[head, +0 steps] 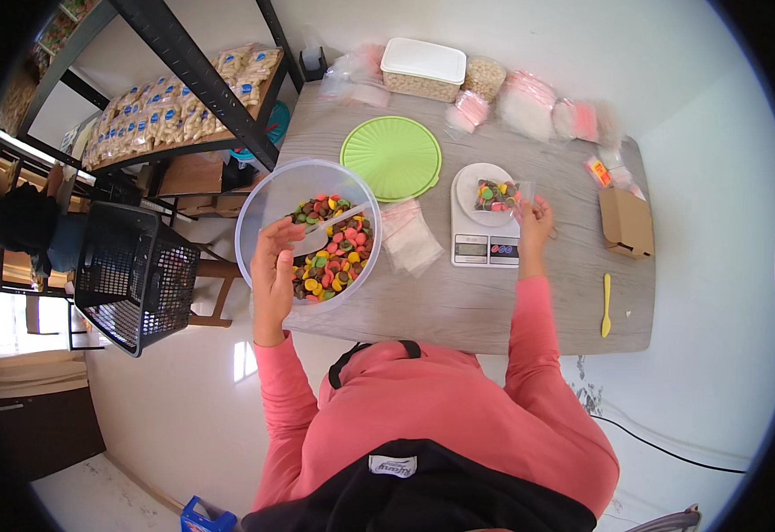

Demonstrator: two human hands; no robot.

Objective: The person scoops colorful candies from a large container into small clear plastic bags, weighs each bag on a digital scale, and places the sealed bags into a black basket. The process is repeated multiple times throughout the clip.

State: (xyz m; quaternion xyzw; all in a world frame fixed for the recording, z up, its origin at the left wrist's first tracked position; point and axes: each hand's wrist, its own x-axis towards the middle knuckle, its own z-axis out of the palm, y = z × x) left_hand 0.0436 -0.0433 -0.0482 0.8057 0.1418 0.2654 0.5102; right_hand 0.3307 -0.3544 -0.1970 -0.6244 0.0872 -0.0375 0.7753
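Note:
My left hand [274, 266] hovers at the near left rim of a round clear plastic tub [254, 193], fingers apart and holding nothing. Inside the tub lie many coloured button-shaped candies [337, 272] in pink, yellow, green and brown. A translucent plastic scoop [314, 243] rests on them, its handle towards the right rim. With its fingertips, my right hand [535, 223] pinches the open edge of a small clear plastic bag [497, 196] of the same candies. That bag sits on the round plate of a white digital kitchen scale [462, 226]; its display is unreadable.
Between tub and scale lie empty zip bags [412, 236], below a green lid [392, 158]. A lidded container [423, 70], a round jar [485, 76] and bag packs line the wall. At right are a cardboard box [626, 223] and yellow spoon [606, 306]. Shelving [228, 133] stands left.

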